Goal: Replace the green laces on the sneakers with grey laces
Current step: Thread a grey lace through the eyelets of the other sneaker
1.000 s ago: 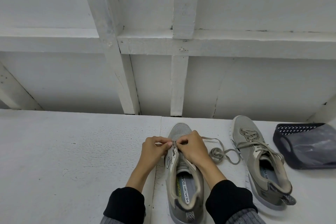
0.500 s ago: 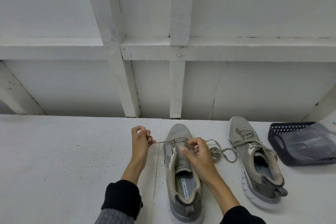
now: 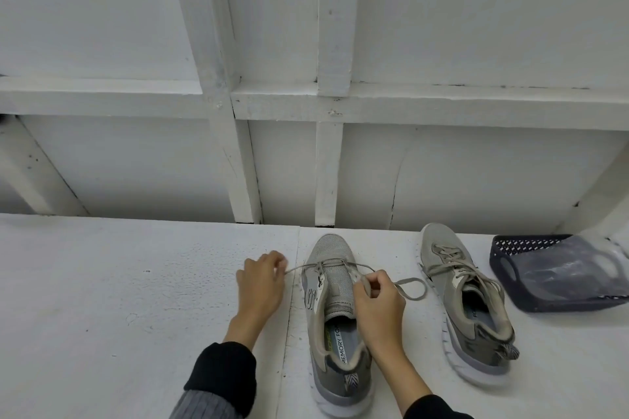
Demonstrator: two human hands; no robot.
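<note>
White boards back a white worktop; toward its right edge sit a laced sneaker (image 3: 466, 296) and basket (image 3: 558, 272). Mid-worktop, the left hand (image 3: 260, 277) and right hand (image 3: 379, 296) each pinch the lace (image 3: 343, 264) through the near sneaker (image 3: 335, 309)'s lowest eyelets. Next, likely, thread upward evenly.

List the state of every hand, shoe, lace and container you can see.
Left hand: pinches one lace end, pulled out sideways.
Right hand: grips the other lace end.
Near shoe: upright, lace through front eyelets only.
Lace: untied, taut on the left, looped on the right.
Far shoe: upright, fully laced.
Basket: tilted, holds clear plastic.
</note>
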